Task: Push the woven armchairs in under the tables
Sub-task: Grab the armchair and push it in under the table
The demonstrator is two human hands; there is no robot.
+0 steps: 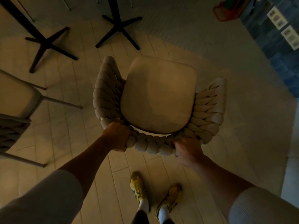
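A beige woven armchair (159,97) with a plain cushion seat stands in the middle of the floor, seen from above, its back toward me. My left hand (117,136) grips the left end of the braided backrest. My right hand (188,150) holds the right end of the same backrest, slightly blurred. Two black cross-shaped table bases, the left table base (47,44) and the right table base (119,29), stand beyond the chair at the top left. The table tops are out of view.
A second woven armchair (14,109) with thin metal legs stands at the left edge. A blue tiled wall (275,50) with framed pictures runs along the right. An orange object (226,12) sits at the top right. My feet in yellow shoes (155,196) are behind the chair.
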